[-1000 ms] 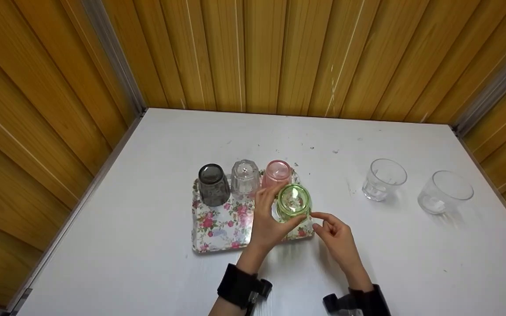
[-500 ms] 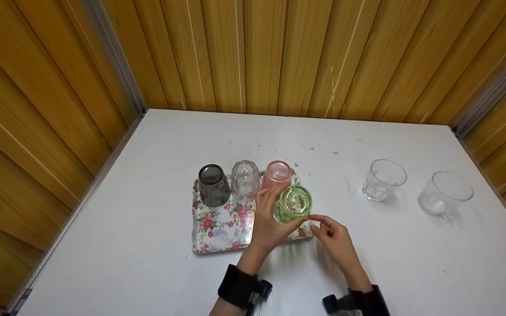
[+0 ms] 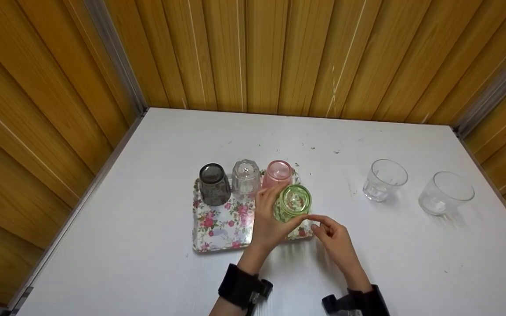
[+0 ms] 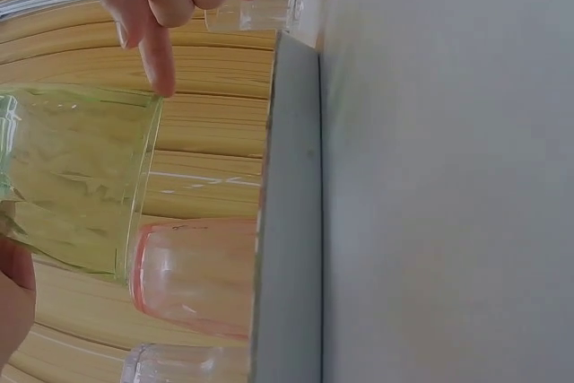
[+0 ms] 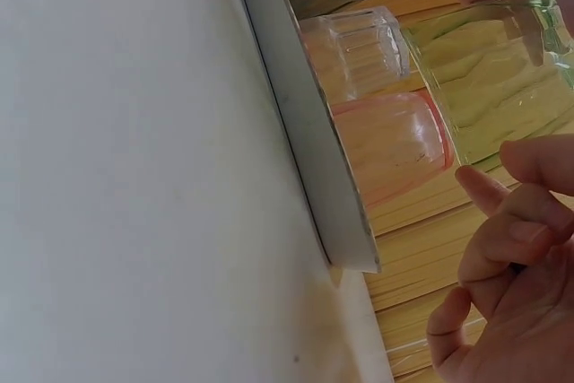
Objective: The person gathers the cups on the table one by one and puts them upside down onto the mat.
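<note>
My left hand (image 3: 272,219) grips a green glass (image 3: 295,202), thumb on the near side and fingers round the far side. The glass is upside down, base up, held above the front right of a flowered tray (image 3: 222,232). In the left wrist view, a gap shows between the green glass's rim (image 4: 139,195) and the tray's side wall (image 4: 291,221). My right hand (image 3: 334,239) is beside the glass, index finger extended with its tip right at the rim, other fingers bent. Behind stand an inverted pink glass (image 3: 278,173), a clear faceted glass (image 3: 245,177) and a dark grey glass (image 3: 214,184).
Two clear glasses stand upright on the white table (image 3: 139,210) to the right: a nearer-to-centre glass (image 3: 378,184) and a wider glass (image 3: 442,193). Wood-patterned panels (image 3: 262,57) enclose the back and sides.
The green glass has tilted slightly in my left hand, showing more of its side. My right index finger has shifted a little to the left along with it.
</note>
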Demonstrator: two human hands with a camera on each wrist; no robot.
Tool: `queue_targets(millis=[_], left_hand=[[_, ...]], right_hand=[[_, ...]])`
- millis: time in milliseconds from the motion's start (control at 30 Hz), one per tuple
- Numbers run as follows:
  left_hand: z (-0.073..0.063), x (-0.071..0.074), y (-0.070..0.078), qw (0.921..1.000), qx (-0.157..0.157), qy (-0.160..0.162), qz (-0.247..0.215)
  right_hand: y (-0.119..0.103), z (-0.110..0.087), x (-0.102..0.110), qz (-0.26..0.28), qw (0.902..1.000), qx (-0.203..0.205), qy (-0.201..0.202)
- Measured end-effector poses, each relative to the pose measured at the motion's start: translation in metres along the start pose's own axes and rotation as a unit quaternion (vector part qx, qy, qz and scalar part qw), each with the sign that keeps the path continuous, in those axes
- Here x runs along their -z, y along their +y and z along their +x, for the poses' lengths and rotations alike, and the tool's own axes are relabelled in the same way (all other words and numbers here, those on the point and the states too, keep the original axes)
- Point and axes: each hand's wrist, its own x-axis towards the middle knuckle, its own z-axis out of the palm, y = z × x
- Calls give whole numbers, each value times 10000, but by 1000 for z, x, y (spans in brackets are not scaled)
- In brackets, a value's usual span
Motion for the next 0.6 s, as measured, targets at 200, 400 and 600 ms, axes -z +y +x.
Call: queue_targets(millis=[200,400,600], left_hand=[[2,5,-3,9993,221,263,140],[5,15,-5,9974,637,302,160],[-3,35,-12,9887,1387,561,65]], right_hand=[[2,1,1,59,10000,47,59],[0,2,5,33,9998,-59,188],[0,5,13,-21,9987,-173,485]])
